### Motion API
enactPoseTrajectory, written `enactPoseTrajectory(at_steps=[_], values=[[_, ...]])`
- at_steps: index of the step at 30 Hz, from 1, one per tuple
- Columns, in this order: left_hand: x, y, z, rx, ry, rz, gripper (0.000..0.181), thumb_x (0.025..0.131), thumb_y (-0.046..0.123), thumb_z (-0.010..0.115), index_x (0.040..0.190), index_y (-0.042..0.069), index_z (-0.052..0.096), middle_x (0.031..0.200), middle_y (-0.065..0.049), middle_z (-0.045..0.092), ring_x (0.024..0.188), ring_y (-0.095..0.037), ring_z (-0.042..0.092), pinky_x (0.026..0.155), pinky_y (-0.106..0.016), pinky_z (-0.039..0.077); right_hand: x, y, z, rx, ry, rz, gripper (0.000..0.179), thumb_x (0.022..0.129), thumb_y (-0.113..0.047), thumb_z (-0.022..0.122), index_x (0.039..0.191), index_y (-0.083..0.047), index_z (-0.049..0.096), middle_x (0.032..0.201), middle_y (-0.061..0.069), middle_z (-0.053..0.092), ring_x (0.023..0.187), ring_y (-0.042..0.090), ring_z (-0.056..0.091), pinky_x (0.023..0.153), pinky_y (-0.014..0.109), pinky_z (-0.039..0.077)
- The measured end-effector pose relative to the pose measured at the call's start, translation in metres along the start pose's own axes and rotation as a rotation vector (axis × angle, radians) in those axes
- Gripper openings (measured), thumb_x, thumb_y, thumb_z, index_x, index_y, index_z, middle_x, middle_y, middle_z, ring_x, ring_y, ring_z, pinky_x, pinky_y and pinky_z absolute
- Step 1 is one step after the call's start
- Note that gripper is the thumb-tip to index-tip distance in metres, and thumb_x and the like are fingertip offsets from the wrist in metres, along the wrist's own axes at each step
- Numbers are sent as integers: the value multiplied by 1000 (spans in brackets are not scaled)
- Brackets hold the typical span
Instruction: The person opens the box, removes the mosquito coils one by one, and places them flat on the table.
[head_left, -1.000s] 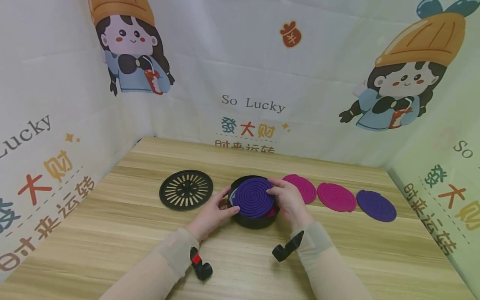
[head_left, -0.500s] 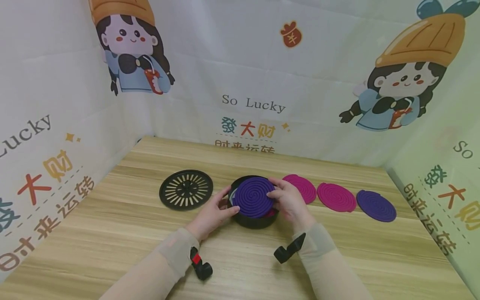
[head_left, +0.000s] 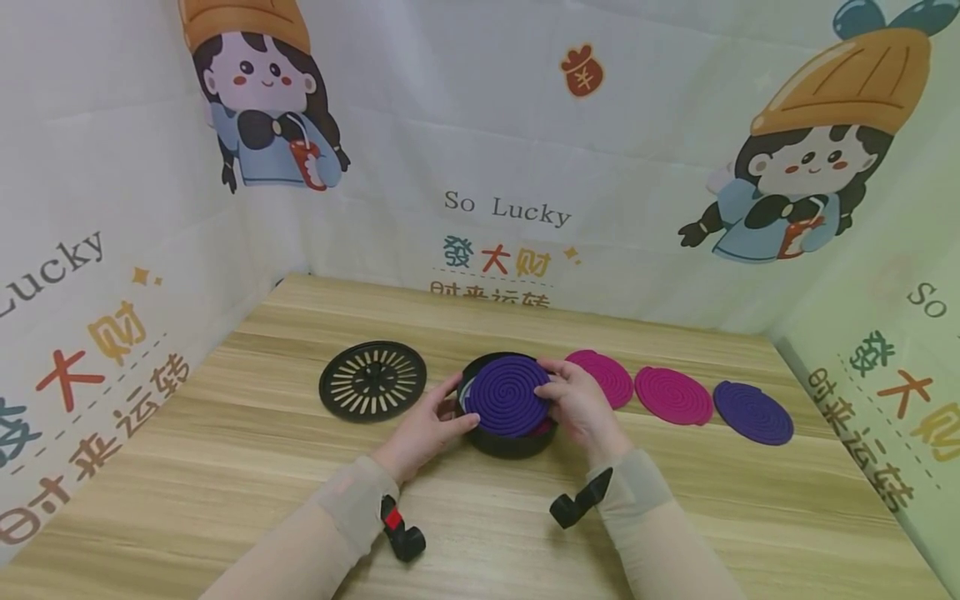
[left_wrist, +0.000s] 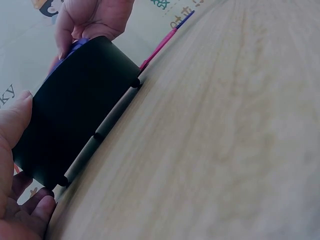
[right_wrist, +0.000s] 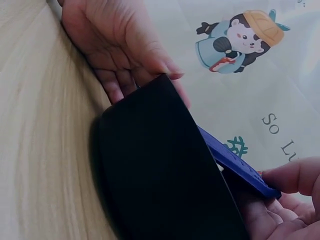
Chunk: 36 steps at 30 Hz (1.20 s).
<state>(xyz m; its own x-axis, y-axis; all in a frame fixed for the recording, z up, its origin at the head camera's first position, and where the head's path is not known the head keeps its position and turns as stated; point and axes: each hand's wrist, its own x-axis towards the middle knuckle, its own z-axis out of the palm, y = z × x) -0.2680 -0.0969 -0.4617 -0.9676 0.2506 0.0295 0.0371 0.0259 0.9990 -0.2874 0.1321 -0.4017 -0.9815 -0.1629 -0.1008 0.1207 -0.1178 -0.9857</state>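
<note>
A purple spiral mosquito coil lies tilted over the mouth of a round black coil holder. My right hand pinches the coil at its right edge, thumb on top and fingers under it in the right wrist view. My left hand grips the holder's left side, thumb near the rim and fingers low by its base. In the left wrist view, the holder stands on small feet on the table. A bit of pink shows inside it below the purple coil; the rest of the inside is hidden.
A black slotted lid lies flat to the left of the holder. To the right lie a pink coil, another pink coil and a purple coil in a row on the wooden table. A printed cloth hangs behind.
My right wrist has shifted very slightly right and toward me, still pinching the purple mosquito coil. The left hand and the holder have stayed in place.
</note>
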Motion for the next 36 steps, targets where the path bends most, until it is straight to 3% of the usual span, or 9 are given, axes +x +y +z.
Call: enactPoseTrajectory(at_steps=[13,36], values=[[-1,-3,0,-9,-6,-6,79,88,14,72,153,14,27,139,-21,47,122,-29,51,92,-32,47,-2,-1,-5,-55,-45,20,54,88,10,52,139,7,36,97,6,65,70,9,65,60,23,53],[-2,1,1,12,20,-4,80,87,14,73,153,14,28,138,-20,49,122,-29,52,90,-31,48,-3,0,-5,-43,-16,19,56,91,8,53,143,6,35,100,7,64,69,6,64,59,19,51]])
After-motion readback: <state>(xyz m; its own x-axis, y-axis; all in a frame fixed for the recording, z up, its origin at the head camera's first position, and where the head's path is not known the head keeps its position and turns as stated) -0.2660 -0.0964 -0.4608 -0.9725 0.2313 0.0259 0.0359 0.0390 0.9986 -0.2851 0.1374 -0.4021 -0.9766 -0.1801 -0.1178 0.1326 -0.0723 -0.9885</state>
